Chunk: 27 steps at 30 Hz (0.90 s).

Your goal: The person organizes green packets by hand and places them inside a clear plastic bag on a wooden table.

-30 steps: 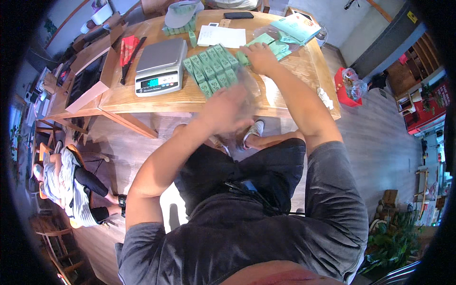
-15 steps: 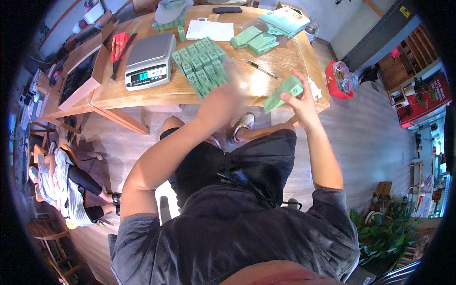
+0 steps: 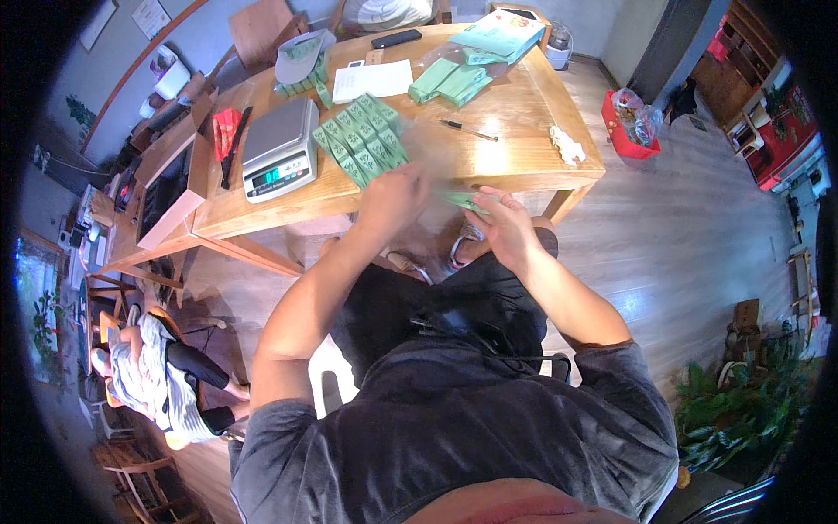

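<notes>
Rows of small green packets [image 3: 360,135] lie at the table's front edge, in what looks like a clear plastic bag [image 3: 421,144] whose right side is smeared by motion. My left hand [image 3: 394,199] is closed at the bag's near right edge, apparently gripping the plastic. Close on its right, my right hand [image 3: 508,225] pinches a green packet [image 3: 463,199] between thumb and fingers. That packet is blurred, and its far end points toward the bag's mouth.
A digital scale [image 3: 281,148] stands left of the packets. Behind them are white paper [image 3: 374,81], more green packets [image 3: 449,80] and a grey cap [image 3: 301,59]. A pen [image 3: 470,130] and crumpled tissue [image 3: 567,145] lie to the right. Someone sits at far left [image 3: 161,375].
My right hand has brought the green packet left and nearer to me, beside my left hand. My left hand stays by the bag. The whole view has shifted slightly.
</notes>
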Each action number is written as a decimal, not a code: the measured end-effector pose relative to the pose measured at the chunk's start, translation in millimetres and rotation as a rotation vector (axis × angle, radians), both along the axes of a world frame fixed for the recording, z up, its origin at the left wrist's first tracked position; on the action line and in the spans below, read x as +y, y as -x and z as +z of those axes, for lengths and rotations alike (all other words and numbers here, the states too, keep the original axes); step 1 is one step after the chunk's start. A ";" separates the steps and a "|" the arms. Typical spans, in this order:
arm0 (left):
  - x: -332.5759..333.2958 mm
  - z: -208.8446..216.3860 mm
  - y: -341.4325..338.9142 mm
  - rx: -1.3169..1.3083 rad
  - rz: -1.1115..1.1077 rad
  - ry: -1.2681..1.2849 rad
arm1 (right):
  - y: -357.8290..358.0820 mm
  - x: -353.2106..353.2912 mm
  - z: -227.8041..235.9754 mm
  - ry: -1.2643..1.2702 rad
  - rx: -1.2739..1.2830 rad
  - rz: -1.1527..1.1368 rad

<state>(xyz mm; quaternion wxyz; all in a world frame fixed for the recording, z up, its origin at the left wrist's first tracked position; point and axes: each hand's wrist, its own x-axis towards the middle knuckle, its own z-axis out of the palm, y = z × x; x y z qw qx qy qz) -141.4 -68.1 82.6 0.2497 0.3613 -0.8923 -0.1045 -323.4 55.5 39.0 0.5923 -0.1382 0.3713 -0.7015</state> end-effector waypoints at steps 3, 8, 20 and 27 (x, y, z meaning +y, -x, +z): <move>2.1 1.2 -1.3 0.030 0.003 -0.022 | -4.9 -15.0 -10.5 0.028 -0.036 -0.015; 5.6 -3.2 -2.5 0.061 0.007 -0.009 | -16.4 -29.9 -15.2 -0.040 -0.078 -0.204; 10.2 -8.3 -7.4 0.095 0.020 -0.001 | -55.5 -53.2 21.1 -0.161 -0.250 -0.076; 10.4 -8.5 -8.2 0.138 0.023 -0.029 | -59.5 -58.1 9.2 -0.151 -0.078 -0.130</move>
